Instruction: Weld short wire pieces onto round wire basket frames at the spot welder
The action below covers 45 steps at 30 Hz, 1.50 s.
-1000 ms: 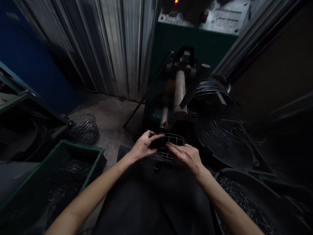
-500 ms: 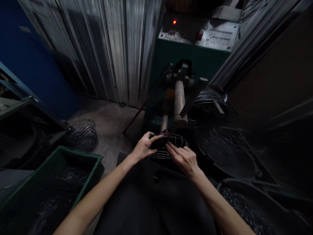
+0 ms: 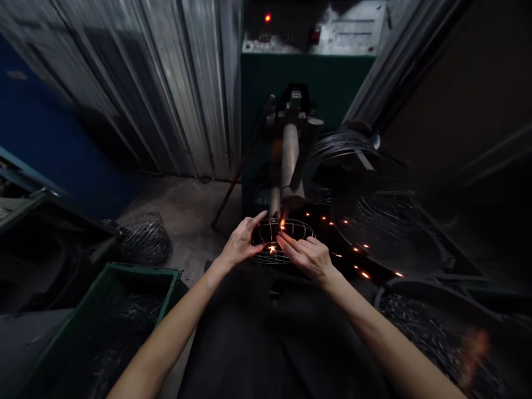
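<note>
A round wire cage [image 3: 300, 224] sits under the tip of a spot welder's upper arm [image 3: 291, 158]. My left hand [image 3: 241, 241] grips the cage's left side, fingers along the top rim and thumb lower down. At the right, my right hand [image 3: 310, 257] has its fingers pinched together just below the glowing weld point [image 3: 282, 224]. Whatever is between those fingertips is too small and dark to make out. A second bright spark [image 3: 272, 249] shows between the hands. The lower arm of the welder [image 3: 275, 202] reaches down to the cage rim.
Orange sparks [image 3: 364, 275] scatter to the right. A green crate [image 3: 174, 277] with metal pieces stands at left, beside a wire bundle [image 3: 145, 238]. At lower right is a dark tub [image 3: 382, 293] of small metal parts. Wire coils [image 3: 344, 144] lie right of the welder's green body [image 3: 336, 83].
Sparks and a glow have appeared at the welder's tip and fly to the right. The view has shifted slightly; both hands remain at the wire cage.
</note>
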Tool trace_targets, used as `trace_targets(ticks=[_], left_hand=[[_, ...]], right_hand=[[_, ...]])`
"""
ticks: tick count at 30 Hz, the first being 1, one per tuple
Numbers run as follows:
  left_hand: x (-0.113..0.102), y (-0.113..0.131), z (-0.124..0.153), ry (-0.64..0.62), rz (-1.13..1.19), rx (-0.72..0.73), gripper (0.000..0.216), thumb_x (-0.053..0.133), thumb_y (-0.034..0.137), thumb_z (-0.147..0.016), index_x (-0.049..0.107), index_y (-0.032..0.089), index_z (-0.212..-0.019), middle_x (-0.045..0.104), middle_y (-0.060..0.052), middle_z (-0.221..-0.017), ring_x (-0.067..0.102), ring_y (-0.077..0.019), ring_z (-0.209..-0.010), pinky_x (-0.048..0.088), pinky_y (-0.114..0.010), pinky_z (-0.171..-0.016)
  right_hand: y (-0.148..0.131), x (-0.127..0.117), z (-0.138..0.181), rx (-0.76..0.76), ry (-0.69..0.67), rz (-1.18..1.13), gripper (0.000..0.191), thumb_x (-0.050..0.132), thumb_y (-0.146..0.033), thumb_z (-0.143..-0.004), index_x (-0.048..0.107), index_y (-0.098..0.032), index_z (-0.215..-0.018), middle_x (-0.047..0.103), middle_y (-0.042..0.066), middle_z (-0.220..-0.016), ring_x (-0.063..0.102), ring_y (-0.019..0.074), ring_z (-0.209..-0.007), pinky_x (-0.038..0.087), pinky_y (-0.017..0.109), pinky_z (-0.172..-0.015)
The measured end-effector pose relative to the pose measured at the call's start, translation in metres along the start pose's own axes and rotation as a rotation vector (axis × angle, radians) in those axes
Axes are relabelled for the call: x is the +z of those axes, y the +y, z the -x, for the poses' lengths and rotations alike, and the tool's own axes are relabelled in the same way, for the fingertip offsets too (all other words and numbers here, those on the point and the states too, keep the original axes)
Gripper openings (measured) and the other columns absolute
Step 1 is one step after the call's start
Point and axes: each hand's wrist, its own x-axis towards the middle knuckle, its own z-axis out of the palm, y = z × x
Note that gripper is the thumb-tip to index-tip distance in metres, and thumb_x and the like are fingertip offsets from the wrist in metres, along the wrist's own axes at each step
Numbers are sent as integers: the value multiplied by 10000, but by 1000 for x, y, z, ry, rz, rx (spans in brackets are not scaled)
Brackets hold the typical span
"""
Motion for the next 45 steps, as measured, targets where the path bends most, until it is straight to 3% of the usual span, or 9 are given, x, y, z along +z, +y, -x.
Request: trace_targets(ticks=[7,13,18,25,28,30,33,39,45], left_hand=[[4,1,-6,-1,-27,39,605,673,109,-680,450,185,-1237,527,-75,-1088,558,-225,-1023,470,-411,-949],[-21,10,68,-107,-152,369,495,633,108,-776,472,254,-1221,549,-82,-1200,478,-254,-1236,238,-611,-1109],[-45,2,152,-83,-216,434,282,580,87,-831,557,291,-1024,577,-17,-1243,409,-222,-1328,320,-599,-1082],[-40,-26,227,-73,-317,246,342,533,148,-842,528,253,-1167,669,-56,-1105,567,-227,-1186,439,-523,-1041],[-35,-38,245,93,-220,170,442,610,151,-816,484,309,-1210,574,-57,-1282,506,-232,-1251,430,-512,-1045],[-26,-43,254,247,-188,-58,534,674,197,-790,438,310,-1256,492,-79,-1362,470,-248,-1278,423,-513,-1041],[-4,-42,258,244,-112,-430,516,669,321,-804,474,223,-1271,542,-122,-1271,528,-257,-1197,462,-476,-995],[25,-20,222,121,419,-583,511,735,345,-737,590,219,-1210,661,-90,-1137,598,-225,-1050,475,-418,-949],[20,23,156,408,1149,-772,418,725,394,-749,632,165,-1087,705,-45,-790,586,-84,-564,478,-192,-549]], right_hand=[[-2,-64,32,439,68,-106,321,559,-226,-897,604,-252,-1213,700,18,-1106,683,118,-823,446,228,-631],[14,-112,68,917,-62,-413,192,583,-360,-856,684,-230,-954,732,18,-890,690,193,-772,513,279,-692],[-18,-44,55,796,-416,-731,158,574,-323,-848,680,-241,-932,726,13,-892,678,196,-791,504,292,-723],[-75,79,6,591,-710,-585,264,504,-294,-900,659,-214,-1099,701,79,-990,627,224,-927,460,307,-746],[-81,100,-2,562,-737,-613,223,521,-292,-897,677,-233,-1044,701,55,-985,622,207,-919,441,287,-735],[-82,104,-2,560,-759,-618,209,528,-290,-894,683,-228,-1020,701,54,-980,627,200,-885,432,282,-709],[-80,104,0,523,-779,-591,212,524,-300,-896,687,-218,-1004,701,58,-963,628,199,-869,414,279,-672],[-73,85,-2,496,-801,-561,208,530,-348,-885,677,-241,-986,712,53,-943,634,224,-884,407,297,-660],[-45,30,1,693,-724,-723,227,555,-335,-841,553,-230,-1042,690,36,-823,627,196,-728,426,295,-643]])
